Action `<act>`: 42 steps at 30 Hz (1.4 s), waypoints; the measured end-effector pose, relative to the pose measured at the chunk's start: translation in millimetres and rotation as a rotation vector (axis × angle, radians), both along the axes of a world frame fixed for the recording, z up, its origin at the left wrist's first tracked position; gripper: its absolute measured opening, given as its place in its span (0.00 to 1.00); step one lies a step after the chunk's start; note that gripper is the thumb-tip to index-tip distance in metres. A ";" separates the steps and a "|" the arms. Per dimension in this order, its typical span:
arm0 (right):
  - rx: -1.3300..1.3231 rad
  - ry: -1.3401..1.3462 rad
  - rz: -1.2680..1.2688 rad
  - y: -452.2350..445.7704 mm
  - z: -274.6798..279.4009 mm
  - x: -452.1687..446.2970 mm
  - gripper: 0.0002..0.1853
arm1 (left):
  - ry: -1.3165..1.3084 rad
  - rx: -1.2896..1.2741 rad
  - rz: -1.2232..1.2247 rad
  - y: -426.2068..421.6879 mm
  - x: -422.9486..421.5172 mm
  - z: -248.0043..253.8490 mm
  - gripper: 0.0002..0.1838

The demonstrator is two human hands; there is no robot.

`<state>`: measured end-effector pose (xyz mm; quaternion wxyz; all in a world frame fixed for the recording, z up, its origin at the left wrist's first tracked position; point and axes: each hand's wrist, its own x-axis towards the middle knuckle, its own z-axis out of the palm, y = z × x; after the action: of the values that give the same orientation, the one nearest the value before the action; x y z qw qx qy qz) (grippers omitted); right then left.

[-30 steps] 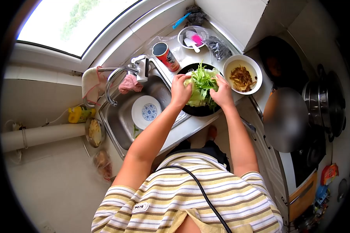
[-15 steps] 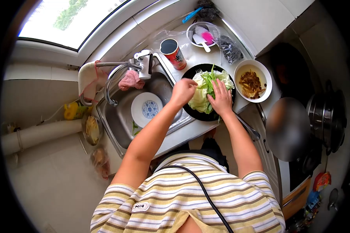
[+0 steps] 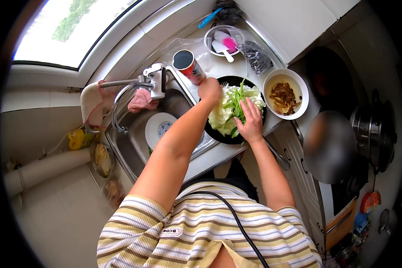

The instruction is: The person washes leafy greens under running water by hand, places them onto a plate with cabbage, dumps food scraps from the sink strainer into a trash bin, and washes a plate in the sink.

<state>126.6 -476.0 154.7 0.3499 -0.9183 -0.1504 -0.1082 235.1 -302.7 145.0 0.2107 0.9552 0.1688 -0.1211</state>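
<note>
A dark pan (image 3: 232,139) holds pale cabbage leaves (image 3: 218,117) with long green shoots (image 3: 238,99) on top. Flat over the right side of the greens lies my right hand (image 3: 251,120), its fingers stretched out and touching them. My left hand (image 3: 211,90) is at the pan's left edge, closed, knuckles up; its fingertips and whatever they hold are hidden beneath it. Partly visible beside that hand are the tines of a fork (image 3: 224,82). Just behind my left hand stands a red can (image 3: 194,73) with a dark top.
On the left is a steel sink (image 3: 131,154) with a white patterned plate (image 3: 152,129), a faucet (image 3: 157,82) and a pink cloth (image 3: 142,100). To the right, a white bowl (image 3: 302,100) holds brown pieces in liquid. A small tub (image 3: 208,43) and a black bag (image 3: 257,58) are behind.
My left hand has gone from above the cabbage to the pan's left edge, near the can. My right hand stays on the greens. The whole view has shifted slightly.
</note>
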 end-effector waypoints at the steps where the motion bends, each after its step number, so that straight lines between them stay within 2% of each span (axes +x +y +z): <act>1: 0.007 0.012 0.012 -0.8 -0.7 -0.9 0.32 | -0.009 -0.026 0.000 -1.4 -0.1 -6.4 0.10; 3: 0.015 0.010 0.012 -2.5 -4.0 -0.7 0.32 | -0.022 -0.051 0.004 1.4 1.3 -20.2 0.10; 5: 0.017 0.026 0.024 -5.3 -6.7 0.6 0.32 | 0.020 -0.389 0.163 6.5 4.4 -37.5 0.09; 9: 0.032 0.020 0.021 -6.7 -8.5 0.0 0.32 | -0.027 -0.497 0.208 4.1 4.5 -42.3 0.10; 11: 0.028 0.006 0.036 -6.6 -8.2 -1.1 0.31 | -0.061 -0.506 0.185 2.8 0.9 -34.4 0.10; 13: 0.017 0.023 0.017 -6.2 -7.4 0.6 0.31 | -0.041 -0.407 0.258 -3.0 -2.4 -13.4 0.10; 14: 0.013 0.017 0.022 -6.7 -11.3 0.5 0.32 | -0.139 -0.369 0.202 -0.6 -6.0 -11.7 0.11; 23: -0.069 0.027 0.026 -13.2 -1.9 -0.5 0.33 | -0.412 -0.282 0.213 18.5 -35.9 41.0 0.09; 25: -0.022 0.052 0.052 -16.1 -5.3 -2.4 0.34 | -0.506 -0.343 0.205 18.4 -45.0 51.0 0.09; 29: 0.100 0.015 0.074 -18.9 0.2 -12.7 0.34 | -0.603 -0.270 0.217 10.7 -70.8 69.4 0.09; 31: 0.122 0.006 0.076 -20.4 3.7 -19.1 0.34 | -0.706 -0.175 0.143 9.5 -77.1 74.8 0.07; 33: 0.163 -0.008 0.078 -22.7 3.4 -22.6 0.34 | -1.044 -0.121 0.048 8.1 -79.2 72.8 0.04; 35: 0.169 -0.012 0.086 -24.6 0.3 -22.6 0.33 | -1.041 -0.193 0.039 7.4 -76.0 69.3 0.03; 37: 0.122 -0.016 0.071 -24.4 -2.6 -22.1 0.32 | -0.900 -0.341 0.109 1.7 -74.0 85.8 0.04; 39: 0.063 0.056 0.038 -20.5 -5.6 -20.4 0.32 | -0.891 -0.297 0.042 -1.3 -70.5 103.6 0.04; 42: -0.092 0.242 -0.005 -11.3 8.5 -12.7 0.31 | -1.063 -0.249 -0.131 -6.0 -70.8 134.0 0.03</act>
<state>113.9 -487.3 163.2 0.3229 -0.9400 -0.1096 0.0097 164.2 -308.7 279.1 0.3703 0.8613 -0.0363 0.3460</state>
